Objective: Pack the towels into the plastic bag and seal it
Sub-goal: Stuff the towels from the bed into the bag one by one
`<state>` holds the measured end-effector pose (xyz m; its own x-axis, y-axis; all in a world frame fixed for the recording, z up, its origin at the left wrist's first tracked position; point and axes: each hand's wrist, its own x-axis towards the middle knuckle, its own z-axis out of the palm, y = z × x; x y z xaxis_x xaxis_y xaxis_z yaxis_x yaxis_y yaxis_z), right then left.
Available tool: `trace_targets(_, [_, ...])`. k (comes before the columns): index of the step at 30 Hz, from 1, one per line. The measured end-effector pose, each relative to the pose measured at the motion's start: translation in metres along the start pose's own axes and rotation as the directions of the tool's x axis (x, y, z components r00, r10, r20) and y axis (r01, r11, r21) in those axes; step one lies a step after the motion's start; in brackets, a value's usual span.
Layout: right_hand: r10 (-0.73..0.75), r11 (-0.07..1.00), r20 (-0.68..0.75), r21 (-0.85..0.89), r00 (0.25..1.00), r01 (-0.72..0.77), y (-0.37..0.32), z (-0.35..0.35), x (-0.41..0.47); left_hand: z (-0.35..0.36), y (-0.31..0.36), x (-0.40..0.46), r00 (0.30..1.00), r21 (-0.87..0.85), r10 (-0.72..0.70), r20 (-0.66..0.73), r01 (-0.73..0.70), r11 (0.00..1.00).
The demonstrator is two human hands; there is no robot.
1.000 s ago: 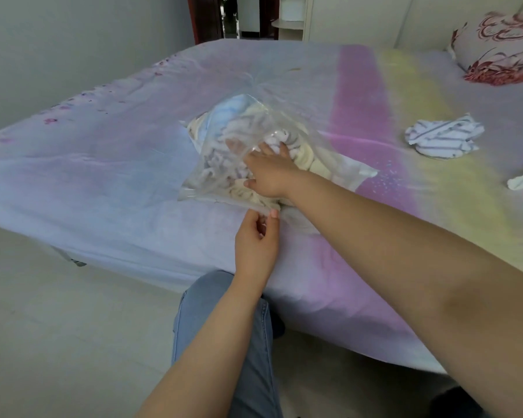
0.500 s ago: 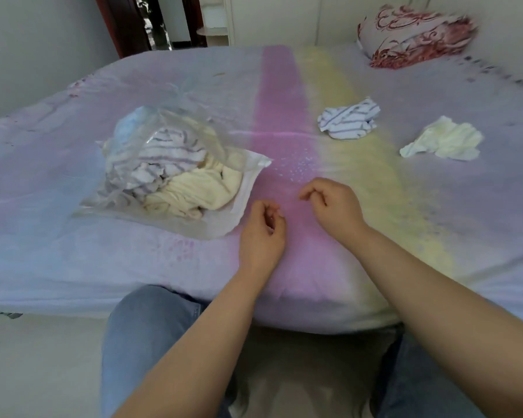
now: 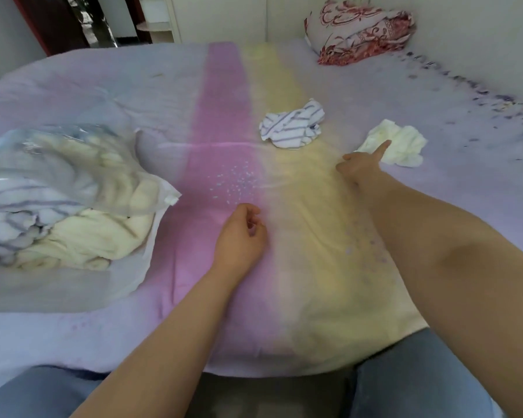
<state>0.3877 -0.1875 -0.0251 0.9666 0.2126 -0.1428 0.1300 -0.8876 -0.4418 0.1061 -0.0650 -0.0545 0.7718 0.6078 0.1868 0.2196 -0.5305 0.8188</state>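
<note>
Bag status: plastic bag [image 3: 73,164] lies at left of frame on the bed [image 3: 175,98], clear film, mouth facing right and unsealed, a loose flap of film spread flat toward frame centre. Inside: a striped white/purple towel [image 3: 15,203] against the left edge and a cream towel [image 3: 82,236] below and right of it; both bunched up, touching each other.

Two towels outside the bag:
- loose striped towel [image 3: 292,126], crumpled, upper centre, on the yellow band of the sheet
- loose cream towel [image 3: 397,143], crumpled, right of the striped one, near it but not touching

Right hand [image 3: 361,165]: arm stretched up the frame, index finger extended, other fingers partly folded, holding nothing. Fingertip overlaps the lower left edge of the loose cream towel; contact vs. just above it, can't tell.

Left hand [image 3: 240,236]: centre frame on the pink band, resting on the sheet, fingers loosely curled, holding nothing. Well apart from the bag's flap on its left.

Other: patterned red/white pillow [image 3: 360,31] at upper right against the wall. Knees in blue jeans [image 3: 420,372] along the bottom edge, at the near side of the bed. Dark doorway [image 3: 82,22] at upper left.
</note>
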Motion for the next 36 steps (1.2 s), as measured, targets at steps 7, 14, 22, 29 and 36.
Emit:
trace_targets(7, [0.032,0.969,0.022,0.243,0.999,-0.037,-0.005,0.007,-0.003,0.004,-0.004,0.009,0.999,-0.059,-0.012,-0.03,0.01,0.998])
trace_targets(14, [-0.387,0.702,0.021,0.654,0.922,0.28,-0.039,-0.002,-0.177,-0.018,-0.002,-0.019,0.995,-0.156,0.099,0.019,-0.094,0.983])
trace_targets(22, [-0.515,0.426,0.214,0.904,0.83,0.031,-0.063,0.005,-0.29,-0.088,-0.01,-0.072,0.999,-0.462,0.001,-0.04,-0.019,0.887])
trace_targets(29, [-0.811,0.444,-0.204,0.394,0.548,0.805,-0.08,0.054,-0.346,-0.15,-0.004,-0.119,0.973,-0.501,-0.172,-0.153,0.074,0.862])
trace_targets(36, [-0.949,0.267,-0.072,0.34,0.308,0.902,-0.116,0.082,-0.366,-0.215,-0.03,-0.144,0.953,-0.877,-0.11,0.283,0.303,0.372])
